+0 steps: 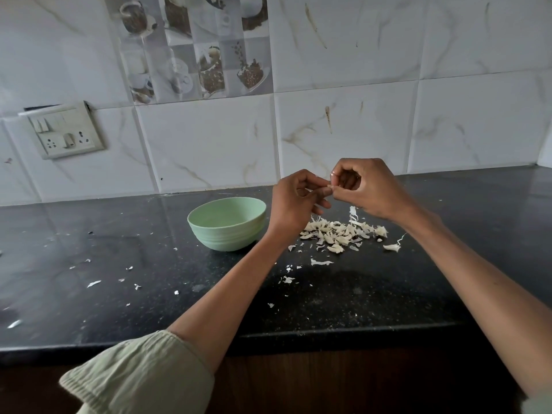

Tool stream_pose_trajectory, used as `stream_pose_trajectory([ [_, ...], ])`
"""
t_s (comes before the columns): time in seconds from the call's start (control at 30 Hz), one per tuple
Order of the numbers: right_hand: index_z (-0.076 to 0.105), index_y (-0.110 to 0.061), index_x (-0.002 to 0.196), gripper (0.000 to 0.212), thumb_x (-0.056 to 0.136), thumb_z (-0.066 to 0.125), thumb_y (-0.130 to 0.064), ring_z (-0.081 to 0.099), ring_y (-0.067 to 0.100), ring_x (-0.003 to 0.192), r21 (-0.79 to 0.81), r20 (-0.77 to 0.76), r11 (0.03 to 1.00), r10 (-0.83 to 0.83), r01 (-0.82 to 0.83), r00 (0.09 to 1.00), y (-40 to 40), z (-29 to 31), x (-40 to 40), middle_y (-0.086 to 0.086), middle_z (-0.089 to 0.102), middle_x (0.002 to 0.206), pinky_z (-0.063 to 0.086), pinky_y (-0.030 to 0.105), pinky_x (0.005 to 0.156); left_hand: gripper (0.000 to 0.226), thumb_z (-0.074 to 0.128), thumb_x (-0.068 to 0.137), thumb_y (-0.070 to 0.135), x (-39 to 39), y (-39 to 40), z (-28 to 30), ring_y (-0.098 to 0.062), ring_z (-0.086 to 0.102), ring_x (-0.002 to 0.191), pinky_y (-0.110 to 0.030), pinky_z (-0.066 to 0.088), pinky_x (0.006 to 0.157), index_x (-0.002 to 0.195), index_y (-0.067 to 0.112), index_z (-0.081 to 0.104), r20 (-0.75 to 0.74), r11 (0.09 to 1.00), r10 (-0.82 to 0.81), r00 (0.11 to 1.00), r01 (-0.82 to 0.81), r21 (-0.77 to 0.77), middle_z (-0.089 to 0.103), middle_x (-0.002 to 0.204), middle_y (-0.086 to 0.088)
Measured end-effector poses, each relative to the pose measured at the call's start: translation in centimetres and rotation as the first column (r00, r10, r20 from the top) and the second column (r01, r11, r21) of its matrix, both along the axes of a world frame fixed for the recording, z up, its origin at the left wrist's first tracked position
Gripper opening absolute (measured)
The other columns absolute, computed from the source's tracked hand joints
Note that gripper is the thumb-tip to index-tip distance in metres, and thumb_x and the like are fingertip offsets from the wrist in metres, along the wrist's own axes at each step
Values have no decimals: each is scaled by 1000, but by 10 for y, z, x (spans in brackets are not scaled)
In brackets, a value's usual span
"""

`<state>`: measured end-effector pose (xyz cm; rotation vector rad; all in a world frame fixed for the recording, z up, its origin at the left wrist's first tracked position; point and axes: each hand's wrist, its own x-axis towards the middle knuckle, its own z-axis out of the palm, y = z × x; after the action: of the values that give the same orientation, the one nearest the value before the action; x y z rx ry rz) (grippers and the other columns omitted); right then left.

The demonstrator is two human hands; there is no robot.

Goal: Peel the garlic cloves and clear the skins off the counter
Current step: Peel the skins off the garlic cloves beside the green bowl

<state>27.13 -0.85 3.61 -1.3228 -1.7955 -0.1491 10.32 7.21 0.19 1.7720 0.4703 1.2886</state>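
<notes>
Both hands are raised above the pile of skins point(340, 233) on the black table point(119, 264). The left hand point(294, 201) and right hand point(364, 186) meet fingertip to fingertip, fingers curled and pinching a small garlic clove point(331, 186), which is largely hidden between them. A pale green bowl point(227, 224) stands just left of the pile. Loose flakes point(94, 283) lie scattered farther left of the bowl.

Marble-veined wall tiles point(343, 130); switchboard point(64, 131) — black counter point(119, 234)
</notes>
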Motion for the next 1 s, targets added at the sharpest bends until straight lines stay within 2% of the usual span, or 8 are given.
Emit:
stream_pose_trajectory([
  [0.13,68,-17,86,12,88,77,-11,61,8,65,-9,-35,1000,23,-24,999,-1,2,-1,-3,69,78,53,30,65,21,81,92,9,1,1,0,-25,75,73,-29,59,61,106,-3,71,45,992,-64,997,69,-103,76,91,-14],
  [0.3,66,-17,88,11,91,76,-16,58,9,68,-26,-52,998,57,-58,997,-1,4,-1,4,70,85,51,33,67,21,76,96,7,2,1,0,-19,73,72,-25,57,61,111,-4,68,109,970,-137,985,155,-186,75,95,-16],
  [0.43,66,-16,90,9,95,73,-17,61,17,71,-46,-59,996,69,-71,996,0,3,0,5,69,86,53,41,70,19,72,98,7,1,1,-2,-15,74,73,-22,56,63,114,-1,68,136,945,-191,972,220,-243,76,95,-12],
  [0.5,66,-16,91,8,96,72,-18,60,16,71,-51,-63,995,77,-81,995,1,3,1,3,69,86,53,42,71,22,71,99,8,1,1,-2,-15,74,75,-22,57,64,118,-2,67,152,933,-208,966,242,-267,76,95,-12],
  [0.6,66,-15,93,8,96,71,-19,59,11,70,-54,-71,994,94,-98,993,2,2,2,1,67,85,52,40,71,25,70,101,11,1,2,-2,-16,75,77,-22,57,65,123,0,65,175,919,-213,961,258,-299,77,99,-11],
  [0.73,66,-16,94,8,97,71,-21,60,12,72,-57,-77,994,85,-90,993,2,2,2,0,67,84,55,45,72,27,70,101,14,1,1,-1,-15,75,80,-22,57,67,125,2,65,165,914,-215,963,258,-312,76,105,-11],
  [0.87,66,-17,95,8,97,70,-22,61,15,73,-65,-85,995,74,-80,994,1,2,1,1,67,85,57,49,72,24,71,101,15,0,2,0,-13,74,79,-21,56,66,123,6,67,166,912,-209,964,254,-322,76,105,-8],
  [1.0,64,-16,96,5,99,69,-17,64,23,77,-67,-89,996,56,-62,994,1,1,0,0,67,86,58,48,74,31,71,101,14,0,1,2,-11,74,78,-20,55,65,129,3,65,171,912,-201,965,248,-327,76,103,-6],
])
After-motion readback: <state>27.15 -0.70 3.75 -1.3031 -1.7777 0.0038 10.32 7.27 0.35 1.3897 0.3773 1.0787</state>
